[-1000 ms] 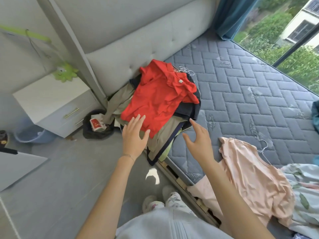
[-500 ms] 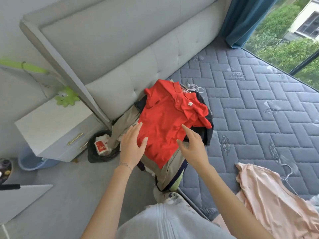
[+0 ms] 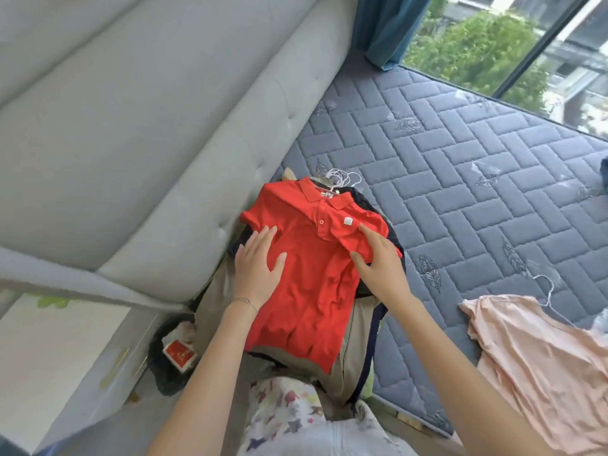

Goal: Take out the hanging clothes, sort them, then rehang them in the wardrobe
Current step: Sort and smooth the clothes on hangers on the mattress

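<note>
A red polo shirt (image 3: 309,291) lies on top of a pile of beige and dark clothes (image 3: 352,350) at the corner of the mattress (image 3: 460,179). White hanger hooks (image 3: 340,177) stick out above its collar. My left hand (image 3: 258,268) rests flat on the shirt's left side with fingers straight. My right hand (image 3: 378,261) lies on the shirt's right sleeve, fingers spread and nearly straight. A pink shirt (image 3: 539,363) on a white hanger (image 3: 547,297) lies to the right on the mattress.
A grey padded headboard (image 3: 148,133) stands left of the pile. Below it are a white nightstand (image 3: 62,350) and a dark bin (image 3: 171,357) holding a red packet. A teal curtain (image 3: 385,24) and a large window (image 3: 526,44) close off the far side.
Both hands moved forward from above the pile's near edge and now lie on the red polo. The shirt lies flatter and straighter than before. The view tilted closer to the pile.
</note>
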Available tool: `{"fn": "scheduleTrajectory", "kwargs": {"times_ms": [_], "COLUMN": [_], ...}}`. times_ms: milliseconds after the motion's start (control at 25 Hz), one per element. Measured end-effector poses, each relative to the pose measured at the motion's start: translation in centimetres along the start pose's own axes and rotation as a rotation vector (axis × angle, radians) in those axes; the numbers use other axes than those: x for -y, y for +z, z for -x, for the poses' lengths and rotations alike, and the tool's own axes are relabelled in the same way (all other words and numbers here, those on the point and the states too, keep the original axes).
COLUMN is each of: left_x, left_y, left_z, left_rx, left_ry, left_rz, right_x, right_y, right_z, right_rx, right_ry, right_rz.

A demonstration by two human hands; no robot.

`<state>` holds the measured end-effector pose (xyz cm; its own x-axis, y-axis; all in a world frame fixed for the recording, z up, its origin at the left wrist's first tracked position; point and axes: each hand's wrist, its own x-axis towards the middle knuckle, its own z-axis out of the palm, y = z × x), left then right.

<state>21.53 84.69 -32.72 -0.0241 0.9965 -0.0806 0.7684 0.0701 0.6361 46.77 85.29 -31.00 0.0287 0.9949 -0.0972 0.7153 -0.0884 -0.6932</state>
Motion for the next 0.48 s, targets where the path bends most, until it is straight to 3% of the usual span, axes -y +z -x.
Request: {"fn": "scheduleTrajectory", "kwargs": {"times_ms": [240, 480], "left_x": [5.5, 9.7], "left_y": [3.2, 9.9], "left_z": [-12.2, -22.4], "left_rx": [0.133, 0.106], "left_ry": [0.103, 0.137], "left_rz": [-0.11, -0.132], "right_x": [-1.8, -8.8], "right_y": [4.9, 11.9], "right_z": [-8.3, -17.6], "right_rx": [-0.084, -0.146], "right_ry": [0.144, 0.123], "right_rz": [0.025, -0.004]}}
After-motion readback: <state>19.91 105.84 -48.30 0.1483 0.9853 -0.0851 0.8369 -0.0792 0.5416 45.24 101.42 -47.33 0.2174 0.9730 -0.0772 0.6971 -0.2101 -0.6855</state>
